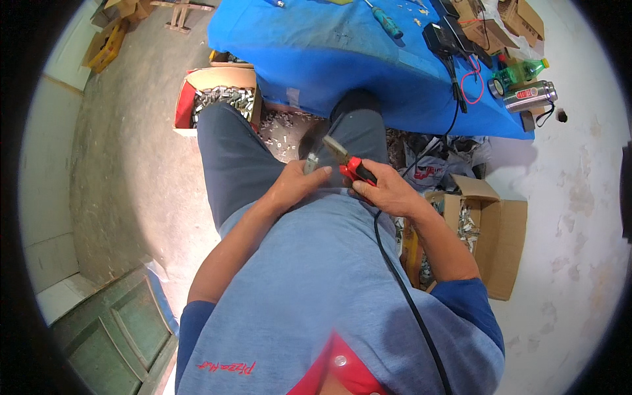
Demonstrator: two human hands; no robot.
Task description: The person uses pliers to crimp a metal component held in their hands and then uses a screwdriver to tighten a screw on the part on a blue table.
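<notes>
Over my lap, my left hand (295, 183) pinches a small silvery-grey piece (311, 162) between thumb and fingers; its exact kind is too small to make out. My right hand (390, 189) is wrapped round the red and black handles of a pair of pliers (337, 149). The metal jaws point up and to the left, just right of the grey piece and apart from it. Whether the jaws are parted cannot be told.
A blue-covered table (309, 59) stands ahead, bearing a screwdriver (387, 23), a green bottle (523, 70), a steel flask (530, 97) and black adapters (442, 39). An open carton of metal pieces (224, 92) sits by my left knee. Another carton (494, 224) lies at right. A black cable (401, 280) crosses my shirt.
</notes>
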